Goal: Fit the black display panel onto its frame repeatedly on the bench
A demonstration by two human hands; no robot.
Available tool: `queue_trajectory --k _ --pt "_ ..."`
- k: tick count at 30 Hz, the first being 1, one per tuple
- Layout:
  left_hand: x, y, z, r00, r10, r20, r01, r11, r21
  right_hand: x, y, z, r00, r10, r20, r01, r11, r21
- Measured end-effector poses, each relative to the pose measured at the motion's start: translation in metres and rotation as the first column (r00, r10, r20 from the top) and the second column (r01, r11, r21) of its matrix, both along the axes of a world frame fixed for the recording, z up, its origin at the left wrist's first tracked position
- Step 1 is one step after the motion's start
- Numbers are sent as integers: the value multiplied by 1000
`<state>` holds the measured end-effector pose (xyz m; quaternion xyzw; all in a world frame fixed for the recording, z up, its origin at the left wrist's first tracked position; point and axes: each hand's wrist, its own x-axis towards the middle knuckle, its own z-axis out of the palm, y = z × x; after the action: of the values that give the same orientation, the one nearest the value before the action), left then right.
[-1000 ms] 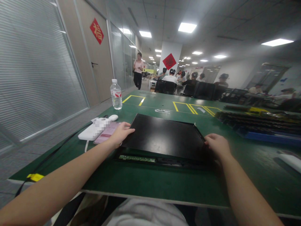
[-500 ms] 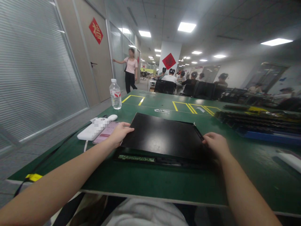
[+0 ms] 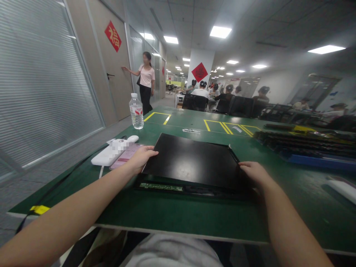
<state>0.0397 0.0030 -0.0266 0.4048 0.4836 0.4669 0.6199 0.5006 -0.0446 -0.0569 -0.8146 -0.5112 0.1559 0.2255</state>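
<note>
A flat black display panel (image 3: 191,159) lies slightly tilted over a dark frame, in front of me on the green table. Along the near side a strip of green circuit board (image 3: 161,187) shows in the frame. My left hand (image 3: 144,157) grips the panel's left edge, thumb on top and the other fingers beneath, partly hidden. On the opposite side my right hand (image 3: 254,172) is closed at the right edge, its fingertips by the frame's rim. Whether it pinches the panel or the frame beside it is hard to tell.
Left of the panel are a white device with a cable (image 3: 107,157), a pink-screened phone (image 3: 126,157) and a water bottle (image 3: 137,113). Dark strips are piled by a blue tray (image 3: 317,160) at right. A person (image 3: 146,79) stands by the door; others sit farther back.
My right hand has shifted slightly down along the right edge. The left hand and panel look almost the same. The person in the background has stepped left toward the door.
</note>
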Motion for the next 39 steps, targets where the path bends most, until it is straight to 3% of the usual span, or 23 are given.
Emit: queue_trajectory --k 9,22,39 --pt "0 -2 2 1000 -16 27 16 1000 -5 19 9 -29 986 19 -163 -4 996 93" --pt "1 -3 0 999 27 -44 -26 1000 16 18 11 -28 963 0 -271 25 996 91" --pt "-2 0 -6 994 14 -110 -9 999 50 7 6 -15 975 -28 -221 39 998 48"
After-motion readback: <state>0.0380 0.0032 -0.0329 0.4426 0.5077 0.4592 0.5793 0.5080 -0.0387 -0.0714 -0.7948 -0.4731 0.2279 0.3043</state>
